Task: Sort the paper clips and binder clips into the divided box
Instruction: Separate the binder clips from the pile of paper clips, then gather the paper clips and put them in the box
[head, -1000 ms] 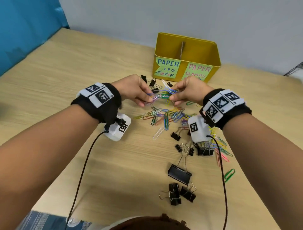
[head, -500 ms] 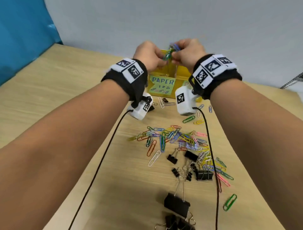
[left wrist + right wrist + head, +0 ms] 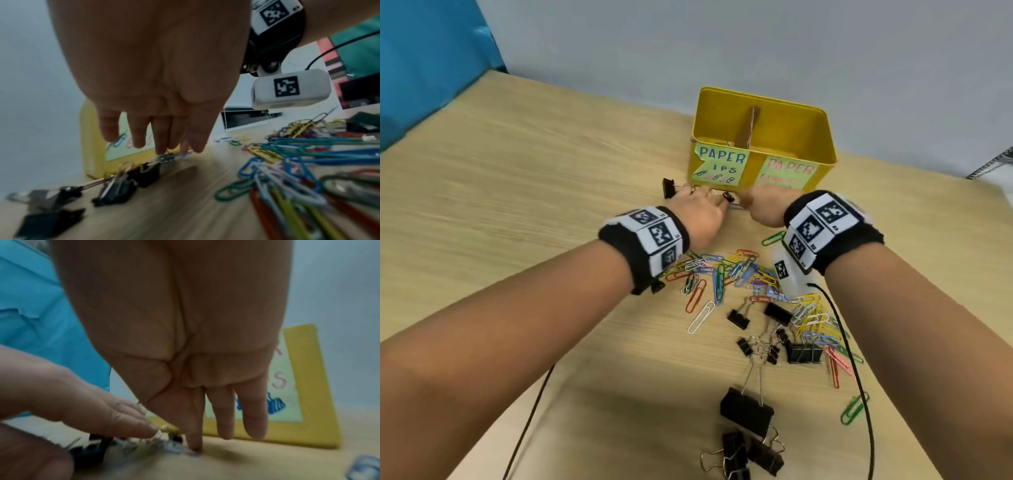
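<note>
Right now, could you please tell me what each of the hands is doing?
Left hand: open, straight fingers reaching down to the paper clips by the yellow box.
Right hand: open, a fingertip touching the same clips.

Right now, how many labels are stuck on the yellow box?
2, both on the front wall of the box: the left label and the right label beside it. The outer faces of the other walls are hidden.

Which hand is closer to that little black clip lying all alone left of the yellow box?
Left. The left hand is just right of the lone binder clip, nearly touching it. The right hand is farther right, beyond the left hand.
</note>
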`<state>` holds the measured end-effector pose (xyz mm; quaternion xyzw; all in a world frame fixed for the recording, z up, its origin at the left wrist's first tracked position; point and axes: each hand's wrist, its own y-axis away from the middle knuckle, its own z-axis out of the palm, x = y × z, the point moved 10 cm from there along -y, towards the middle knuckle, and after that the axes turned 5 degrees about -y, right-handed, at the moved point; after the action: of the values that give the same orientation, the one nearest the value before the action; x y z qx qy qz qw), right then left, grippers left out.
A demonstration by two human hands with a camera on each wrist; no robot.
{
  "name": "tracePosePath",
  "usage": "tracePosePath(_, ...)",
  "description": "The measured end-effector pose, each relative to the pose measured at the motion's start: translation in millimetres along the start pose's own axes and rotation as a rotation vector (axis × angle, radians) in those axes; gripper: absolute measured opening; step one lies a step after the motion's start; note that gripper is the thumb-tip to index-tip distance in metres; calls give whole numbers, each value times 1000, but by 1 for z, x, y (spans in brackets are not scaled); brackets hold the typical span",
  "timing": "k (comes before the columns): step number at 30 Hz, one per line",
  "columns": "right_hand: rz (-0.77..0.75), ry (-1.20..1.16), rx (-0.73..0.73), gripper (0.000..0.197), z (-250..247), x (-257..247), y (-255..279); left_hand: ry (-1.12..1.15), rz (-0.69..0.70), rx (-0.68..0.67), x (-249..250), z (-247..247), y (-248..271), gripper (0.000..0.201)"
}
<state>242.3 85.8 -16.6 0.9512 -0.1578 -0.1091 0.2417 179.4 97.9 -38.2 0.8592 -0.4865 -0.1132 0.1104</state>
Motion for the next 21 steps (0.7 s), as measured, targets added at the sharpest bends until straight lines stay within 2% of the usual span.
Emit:
tracePosePath(4,13,26,-46,53,14,14,9,-139,-24,-117,5,11,9,60)
tracePosePath(10,-56,128,-173,59,44,13,40,-53,0,-195,22,23,53,60)
tracePosePath(12,-70,90,-127,58,40,10,43,-12,41,-191,32,26,65,56)
tracePosePath(16,54,-2,6,55,21,36,46,92,138,-121,43,18,80,48)
tracePosePath(19,112,53,-125,55,38,49,54,237,86,-48,32,8,80,50)
tracePosePath(21,58,13,-218,58,50,45,60,284,85,-106,31,14,80,55)
